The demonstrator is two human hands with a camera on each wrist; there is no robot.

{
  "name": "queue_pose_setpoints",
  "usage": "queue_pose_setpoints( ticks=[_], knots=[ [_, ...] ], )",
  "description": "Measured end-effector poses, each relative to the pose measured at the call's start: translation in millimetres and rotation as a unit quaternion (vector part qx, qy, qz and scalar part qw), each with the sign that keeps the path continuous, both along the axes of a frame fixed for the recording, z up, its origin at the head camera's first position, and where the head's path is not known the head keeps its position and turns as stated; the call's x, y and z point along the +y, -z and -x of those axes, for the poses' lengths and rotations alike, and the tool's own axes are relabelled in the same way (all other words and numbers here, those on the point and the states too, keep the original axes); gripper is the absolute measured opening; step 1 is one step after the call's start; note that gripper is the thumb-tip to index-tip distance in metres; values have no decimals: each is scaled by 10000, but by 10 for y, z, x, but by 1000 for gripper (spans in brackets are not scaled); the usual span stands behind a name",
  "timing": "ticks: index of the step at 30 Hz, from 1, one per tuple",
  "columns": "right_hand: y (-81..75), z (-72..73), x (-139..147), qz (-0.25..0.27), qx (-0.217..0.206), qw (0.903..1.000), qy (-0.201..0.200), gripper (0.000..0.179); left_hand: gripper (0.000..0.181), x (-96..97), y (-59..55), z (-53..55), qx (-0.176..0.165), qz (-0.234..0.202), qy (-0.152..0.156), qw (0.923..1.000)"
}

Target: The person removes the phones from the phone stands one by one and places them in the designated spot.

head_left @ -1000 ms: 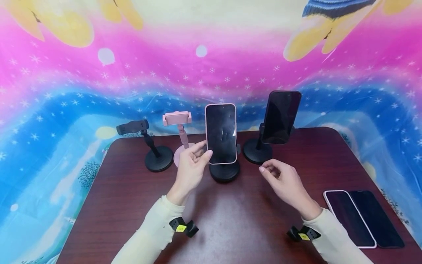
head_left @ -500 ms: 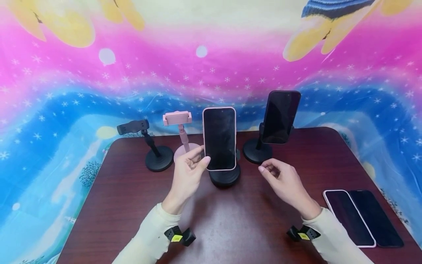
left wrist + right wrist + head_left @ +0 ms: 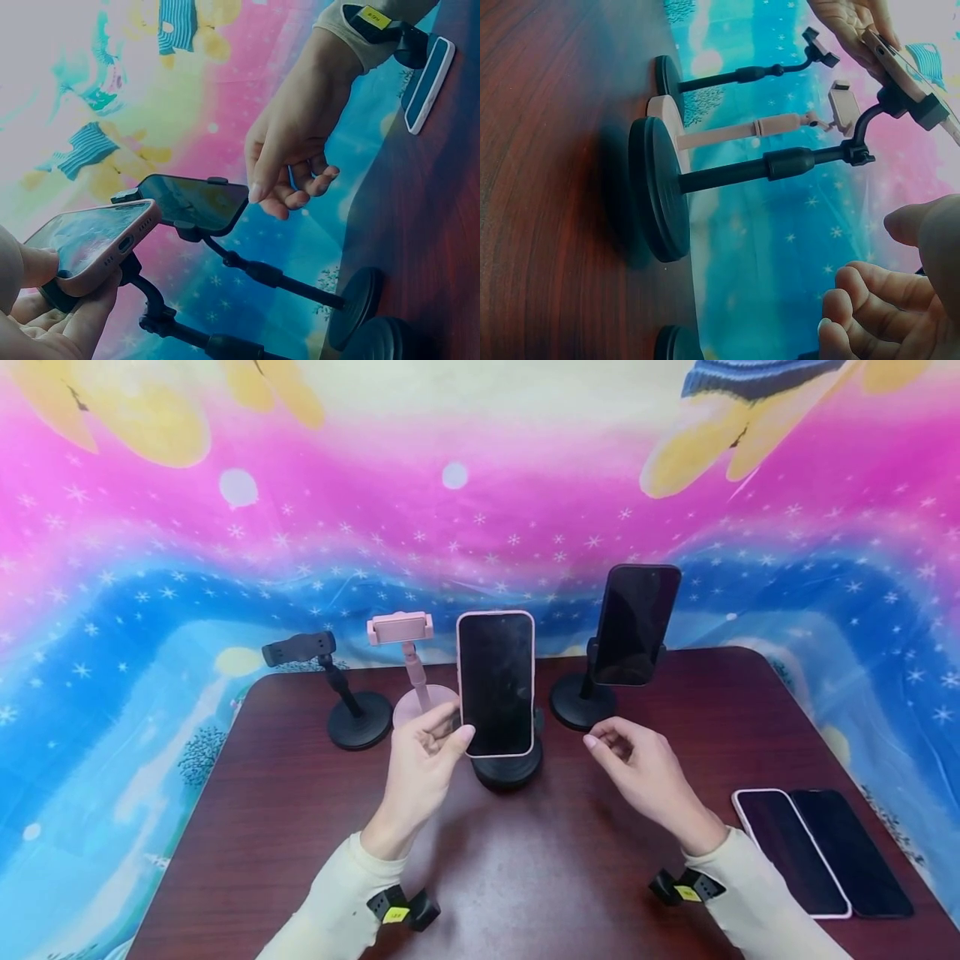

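Observation:
A pink-cased phone [image 3: 496, 683] with a dark screen stands upright in the clamp of a black phone stand [image 3: 508, 772]. My left hand [image 3: 420, 768] grips the phone's lower left edge, thumb on the front and fingers behind. In the left wrist view, the thumb [image 3: 39, 266] lies on the screen near the charging-port end. The stand's round base [image 3: 660, 189] shows in the right wrist view, with a dark shadow beside it on the table. My right hand [image 3: 641, 768] holds nothing, its fingers loosely curled, in front of a second black stand [image 3: 583, 702] that carries a black phone [image 3: 639, 625].
To the left are a pink phone stand [image 3: 413, 667] and a black one [image 3: 360, 720], both with bare clamps. A white-edged phone [image 3: 791, 852] and a dark phone [image 3: 855, 852] lie side by side at the table's right. A patterned cloth [image 3: 337, 468] hangs behind the table [image 3: 247, 835].
My left hand, the pink-cased phone and its stand have come a little toward me and slightly left. The right hand has stayed nearly still.

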State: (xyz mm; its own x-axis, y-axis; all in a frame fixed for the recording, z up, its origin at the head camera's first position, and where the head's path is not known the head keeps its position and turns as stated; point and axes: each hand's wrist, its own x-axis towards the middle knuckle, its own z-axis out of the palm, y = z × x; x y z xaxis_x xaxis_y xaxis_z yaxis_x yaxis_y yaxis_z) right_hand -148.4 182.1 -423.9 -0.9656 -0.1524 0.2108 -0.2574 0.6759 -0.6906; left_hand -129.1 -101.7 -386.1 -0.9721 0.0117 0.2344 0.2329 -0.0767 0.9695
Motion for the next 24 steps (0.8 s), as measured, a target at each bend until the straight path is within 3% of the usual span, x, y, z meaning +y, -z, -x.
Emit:
queue_pose_setpoints(
  ticks=[14, 24],
  knots=[
    [-6, -1, -20, 31, 5, 10000, -8, 16, 41, -24, 25, -149, 217, -7, 62, 9997],
    [-19, -31, -20, 48, 41, 10000, -30, 15, 45, -30, 65, -225, 99, -42, 55, 9999]
  ],
)
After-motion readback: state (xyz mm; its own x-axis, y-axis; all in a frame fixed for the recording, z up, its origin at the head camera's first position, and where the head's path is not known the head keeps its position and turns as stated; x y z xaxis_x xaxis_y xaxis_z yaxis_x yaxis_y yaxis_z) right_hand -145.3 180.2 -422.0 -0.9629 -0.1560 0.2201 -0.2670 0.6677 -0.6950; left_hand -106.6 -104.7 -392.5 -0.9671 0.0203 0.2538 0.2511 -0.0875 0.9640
